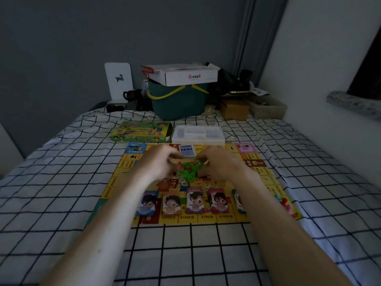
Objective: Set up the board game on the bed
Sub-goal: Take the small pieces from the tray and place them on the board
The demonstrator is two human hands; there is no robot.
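Small pieces being gathered at the middle of the board

The game board (266,172) is laid flat on the bed (61,182), its long axis apparently running left to right. At its centre a heap of green and red pieces (188,169) is cupped between the left hand (159,162) and right hand (218,164), each grip curled against the heap. Sorting is judged next; character cards (194,200) are lined along the board's near edge.

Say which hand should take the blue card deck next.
Probably the right hand: its fingers lie just below the blue card deck, slightly nearer than the left hand. Both touch the green and red pieces.
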